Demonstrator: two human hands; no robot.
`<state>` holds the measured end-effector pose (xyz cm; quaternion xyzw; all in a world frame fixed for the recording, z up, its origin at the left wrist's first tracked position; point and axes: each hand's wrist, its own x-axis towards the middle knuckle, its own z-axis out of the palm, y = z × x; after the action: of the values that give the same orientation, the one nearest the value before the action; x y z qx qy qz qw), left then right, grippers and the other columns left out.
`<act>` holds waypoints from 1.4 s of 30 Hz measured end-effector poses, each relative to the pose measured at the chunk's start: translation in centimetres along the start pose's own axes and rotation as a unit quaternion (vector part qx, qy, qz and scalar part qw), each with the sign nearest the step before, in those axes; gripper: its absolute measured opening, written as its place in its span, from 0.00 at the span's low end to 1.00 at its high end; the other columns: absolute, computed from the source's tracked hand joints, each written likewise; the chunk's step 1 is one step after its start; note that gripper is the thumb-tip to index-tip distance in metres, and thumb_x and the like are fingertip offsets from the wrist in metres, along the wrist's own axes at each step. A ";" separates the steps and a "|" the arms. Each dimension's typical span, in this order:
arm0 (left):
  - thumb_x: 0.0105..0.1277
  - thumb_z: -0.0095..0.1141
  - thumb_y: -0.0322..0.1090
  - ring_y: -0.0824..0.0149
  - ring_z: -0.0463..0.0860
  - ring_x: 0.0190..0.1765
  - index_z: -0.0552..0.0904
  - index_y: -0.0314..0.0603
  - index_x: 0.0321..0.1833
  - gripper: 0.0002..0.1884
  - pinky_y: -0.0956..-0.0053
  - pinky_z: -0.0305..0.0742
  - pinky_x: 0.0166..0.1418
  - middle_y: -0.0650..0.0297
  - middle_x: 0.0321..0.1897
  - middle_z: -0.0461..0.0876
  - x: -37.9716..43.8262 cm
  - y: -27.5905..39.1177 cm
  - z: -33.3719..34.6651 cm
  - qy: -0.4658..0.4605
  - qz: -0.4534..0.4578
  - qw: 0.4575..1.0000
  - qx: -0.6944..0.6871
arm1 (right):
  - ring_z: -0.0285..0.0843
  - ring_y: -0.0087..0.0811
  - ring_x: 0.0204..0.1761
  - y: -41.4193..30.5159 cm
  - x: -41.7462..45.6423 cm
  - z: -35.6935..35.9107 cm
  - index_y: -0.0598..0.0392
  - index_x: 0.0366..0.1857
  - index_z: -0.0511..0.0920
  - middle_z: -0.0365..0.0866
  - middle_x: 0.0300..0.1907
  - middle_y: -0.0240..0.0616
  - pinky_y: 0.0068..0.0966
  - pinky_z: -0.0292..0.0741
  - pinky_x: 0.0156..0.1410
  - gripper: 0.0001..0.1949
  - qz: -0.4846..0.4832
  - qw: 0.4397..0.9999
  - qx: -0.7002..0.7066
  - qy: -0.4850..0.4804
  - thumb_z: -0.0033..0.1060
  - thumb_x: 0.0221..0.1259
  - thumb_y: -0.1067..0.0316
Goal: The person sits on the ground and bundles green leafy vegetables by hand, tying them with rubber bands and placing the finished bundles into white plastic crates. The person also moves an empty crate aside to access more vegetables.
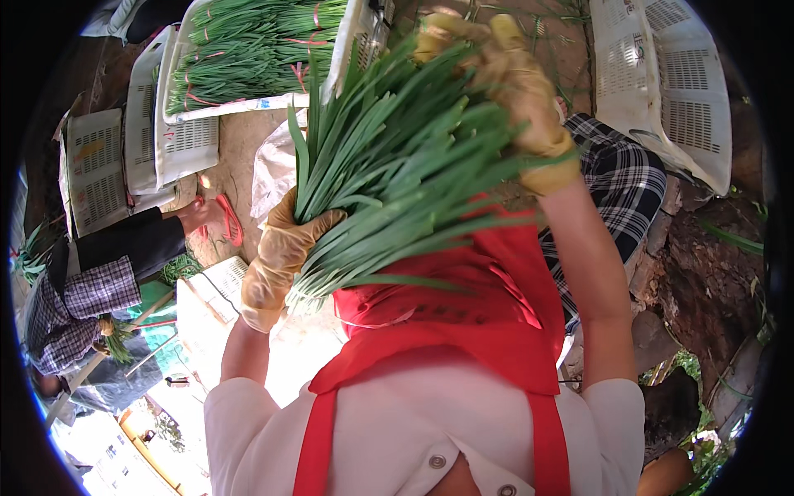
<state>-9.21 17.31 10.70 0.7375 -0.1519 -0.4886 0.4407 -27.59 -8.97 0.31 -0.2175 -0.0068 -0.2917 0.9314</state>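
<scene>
My left hand point(279, 263), in a tan rubber glove, is closed around the pale stem end of a large bunch of green garlic chives point(397, 167). The long leaves fan out up and to the right, above my red apron point(434, 297). My right hand point(508, 80), gloved the same way and blurred, is at the upper right by the leaf tips. Its fingers look spread, and some of them lie behind or beside the leaves; whether it holds any is not clear.
A white plastic crate point(248, 106) of chive bundles tied with pink bands stands at the upper left, beside other crates point(93, 167). More white crates point(657, 93) stand at the upper right. A co-worker in a checked sleeve point(102, 288) holds greens at the left. Rocks lie at the right.
</scene>
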 end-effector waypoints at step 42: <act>0.63 0.70 0.31 0.74 0.82 0.44 0.79 0.37 0.56 0.20 0.79 0.77 0.52 0.65 0.44 0.86 -0.7 -0.7 4.5 0.083 0.022 0.995 -0.055 | 0.75 0.33 0.52 -3.4 -6.1 9.0 0.46 0.38 0.85 0.80 0.45 0.24 0.31 0.77 0.57 0.13 0.000 0.441 -0.890 -0.117 0.73 0.52 0.54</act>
<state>-13.52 15.96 9.95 0.7468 -0.1037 -0.4232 0.5023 -33.47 -4.48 9.01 -0.9588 0.1478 -0.1093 0.2165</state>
